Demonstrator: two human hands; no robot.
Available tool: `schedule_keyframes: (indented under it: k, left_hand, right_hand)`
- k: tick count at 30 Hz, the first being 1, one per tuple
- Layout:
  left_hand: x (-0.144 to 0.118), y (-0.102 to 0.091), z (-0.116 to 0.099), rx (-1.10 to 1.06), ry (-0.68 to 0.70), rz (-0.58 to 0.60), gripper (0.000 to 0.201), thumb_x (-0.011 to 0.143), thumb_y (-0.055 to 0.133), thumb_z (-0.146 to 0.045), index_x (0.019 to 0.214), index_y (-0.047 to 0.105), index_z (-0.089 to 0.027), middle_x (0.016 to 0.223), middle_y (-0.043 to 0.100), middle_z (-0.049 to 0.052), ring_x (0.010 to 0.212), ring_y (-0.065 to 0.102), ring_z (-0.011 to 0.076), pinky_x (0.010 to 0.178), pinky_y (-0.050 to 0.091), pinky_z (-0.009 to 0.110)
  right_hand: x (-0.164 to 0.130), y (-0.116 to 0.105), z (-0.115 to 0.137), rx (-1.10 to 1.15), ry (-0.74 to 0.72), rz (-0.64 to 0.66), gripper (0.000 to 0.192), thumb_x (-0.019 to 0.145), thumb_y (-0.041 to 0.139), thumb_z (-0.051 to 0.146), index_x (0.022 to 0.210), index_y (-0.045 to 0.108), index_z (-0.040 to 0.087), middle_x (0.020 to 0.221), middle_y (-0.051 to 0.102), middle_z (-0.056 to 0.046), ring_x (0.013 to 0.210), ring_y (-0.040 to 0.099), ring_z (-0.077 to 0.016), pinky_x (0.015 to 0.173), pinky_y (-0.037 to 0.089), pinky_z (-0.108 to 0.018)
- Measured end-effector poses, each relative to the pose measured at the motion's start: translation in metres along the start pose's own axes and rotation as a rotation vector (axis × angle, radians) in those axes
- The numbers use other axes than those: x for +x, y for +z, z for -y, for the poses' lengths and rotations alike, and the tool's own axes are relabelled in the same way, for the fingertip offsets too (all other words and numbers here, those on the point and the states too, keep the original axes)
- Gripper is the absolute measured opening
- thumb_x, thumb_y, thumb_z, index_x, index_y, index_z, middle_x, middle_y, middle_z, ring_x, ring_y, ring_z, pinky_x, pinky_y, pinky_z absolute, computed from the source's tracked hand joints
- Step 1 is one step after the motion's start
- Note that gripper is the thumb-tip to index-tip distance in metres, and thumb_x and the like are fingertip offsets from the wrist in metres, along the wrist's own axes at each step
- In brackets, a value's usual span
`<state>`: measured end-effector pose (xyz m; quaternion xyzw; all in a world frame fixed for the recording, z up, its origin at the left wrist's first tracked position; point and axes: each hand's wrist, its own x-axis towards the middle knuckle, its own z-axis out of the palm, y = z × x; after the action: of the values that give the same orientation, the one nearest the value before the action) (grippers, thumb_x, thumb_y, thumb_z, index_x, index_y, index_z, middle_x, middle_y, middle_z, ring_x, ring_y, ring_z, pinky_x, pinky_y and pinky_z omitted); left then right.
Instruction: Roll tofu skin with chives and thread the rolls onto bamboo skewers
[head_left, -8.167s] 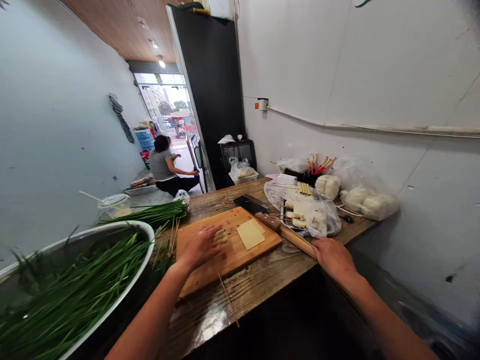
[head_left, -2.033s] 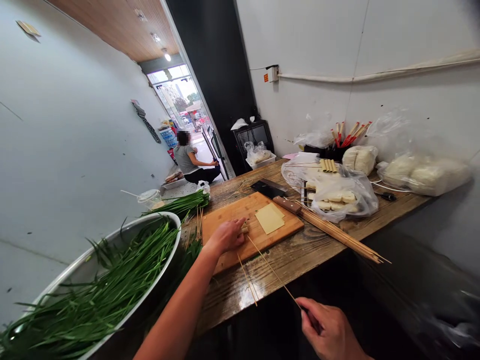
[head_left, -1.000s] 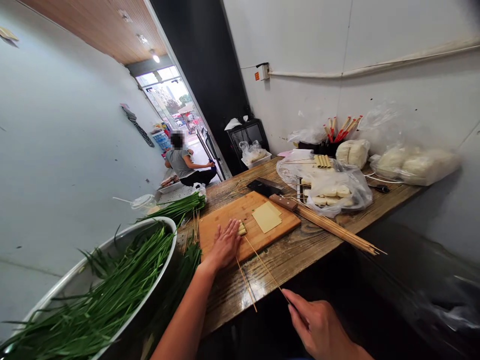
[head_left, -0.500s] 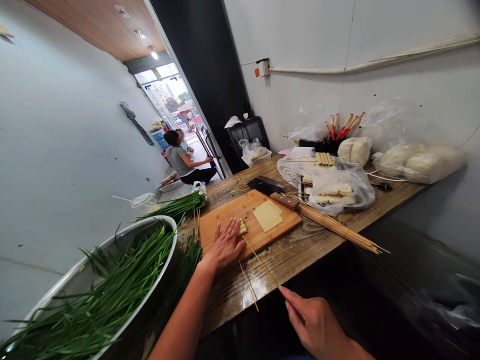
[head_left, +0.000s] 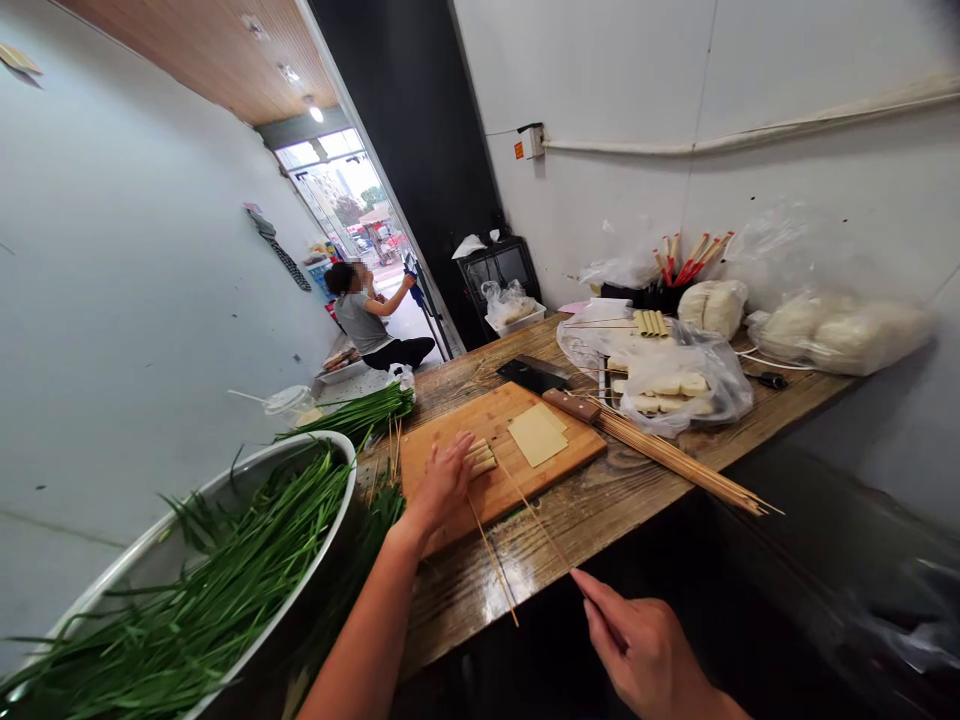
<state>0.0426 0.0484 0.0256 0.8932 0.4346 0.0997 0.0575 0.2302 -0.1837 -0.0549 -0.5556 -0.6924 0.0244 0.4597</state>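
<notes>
On the wooden cutting board (head_left: 427, 452) lies a short row of pale tofu-skin rolls (head_left: 482, 459), with a bit of green at one end. My left hand (head_left: 444, 480) rests at their left side, fingers stretched out and partly covering them. One bamboo skewer (head_left: 493, 560) runs from the rolls toward the table's front edge. My right hand (head_left: 649, 640) pinches the near end of another skewer (head_left: 536, 515), whose far tip is close to the right end of the rolls; whether it touches them I cannot tell. Flat tofu-skin sheets (head_left: 538, 436) lie to the right.
A large metal basin (head_left: 346, 452) of green chives (head_left: 247, 560) stands at left. A cleaver (head_left: 534, 374) and a skewer bundle (head_left: 675, 455) lie behind and right of the board. A plastic bag (head_left: 724, 395) with finished skewers is at back right. A person (head_left: 367, 320) crouches by the doorway.
My left hand has tilted back to the left, uncovering more of the rolls. My right hand has shifted slightly right with its skewer. The person by the doorway has raised an arm.
</notes>
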Motion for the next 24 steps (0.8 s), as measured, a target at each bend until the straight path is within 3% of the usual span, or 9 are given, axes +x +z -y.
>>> schedule_keyframes:
  k: [2,5,10,14,16,19,24]
  left_hand:
    - [0.006,-0.009,0.001,-0.021,-0.001,-0.107,0.032,0.09,0.037,-0.03,0.105,0.064,-0.022,0.119,0.06,0.006,0.114,0.051,0.0209,0.103,0.026,0.041]
    - [0.015,-0.02,-0.004,-0.019,-0.006,-0.106,0.02,0.084,0.051,-0.028,0.083,0.071,-0.022,0.096,0.069,0.004,0.093,0.06,0.0202,0.093,0.031,0.038]
    - [0.021,-0.017,-0.011,0.032,-0.045,-0.022,0.02,0.08,0.053,-0.022,0.073,0.072,-0.022,0.082,0.071,0.005,0.086,0.06,0.0214,0.086,0.027,0.038]
    - [0.019,-0.007,-0.006,-0.003,-0.059,-0.028,0.019,0.08,0.054,-0.023,0.075,0.072,-0.023,0.083,0.071,0.004,0.085,0.06,0.0214,0.085,0.025,0.037]
    - [0.019,-0.005,-0.003,-0.025,-0.042,-0.019,0.02,0.08,0.053,-0.022,0.076,0.072,-0.023,0.083,0.071,0.004,0.086,0.06,0.0211,0.085,0.025,0.037]
    - [0.022,-0.003,0.0,0.001,-0.032,0.0,0.022,0.08,0.052,-0.02,0.074,0.072,-0.023,0.081,0.071,0.004,0.083,0.059,0.0207,0.084,0.025,0.036]
    - [0.024,-0.006,-0.002,0.047,-0.03,0.012,0.02,0.079,0.053,-0.021,0.073,0.072,-0.023,0.08,0.071,0.005,0.081,0.059,0.0201,0.083,0.024,0.036]
  right_hand:
    - [0.007,-0.004,-0.009,-0.083,-0.007,-0.023,0.033,0.089,0.037,0.013,0.113,0.06,0.007,0.048,0.056,0.002,0.037,0.048,-0.0067,0.045,0.033,-0.02]
    - [0.034,-0.008,-0.031,-0.284,-0.001,0.031,0.035,0.089,0.037,0.016,0.114,0.061,0.009,0.055,0.062,-0.002,0.043,0.054,-0.0101,0.047,0.033,-0.023]
    - [0.104,-0.009,-0.063,-0.553,0.023,0.297,0.035,0.087,0.042,0.017,0.117,0.059,0.013,0.067,0.068,-0.007,0.057,0.061,-0.0152,0.05,0.032,-0.023]
    - [0.135,-0.01,-0.074,-0.629,0.016,0.466,0.029,0.088,0.04,0.018,0.106,0.063,0.014,0.073,0.069,-0.01,0.063,0.063,-0.0173,0.053,0.031,-0.023]
    - [0.14,-0.013,-0.074,-0.644,0.033,0.494,0.026,0.089,0.041,0.022,0.097,0.064,0.014,0.072,0.068,-0.01,0.065,0.062,-0.018,0.054,0.031,-0.024]
    - [0.15,-0.012,-0.067,-0.605,0.045,0.437,0.024,0.089,0.042,0.024,0.085,0.064,0.015,0.078,0.067,-0.009,0.073,0.061,-0.0177,0.059,0.033,-0.024]
    - [0.193,0.027,-0.052,-0.317,-0.072,0.515,0.025,0.089,0.044,0.028,0.083,0.068,0.019,0.084,0.066,-0.005,0.077,0.059,-0.0138,0.063,0.035,-0.022]
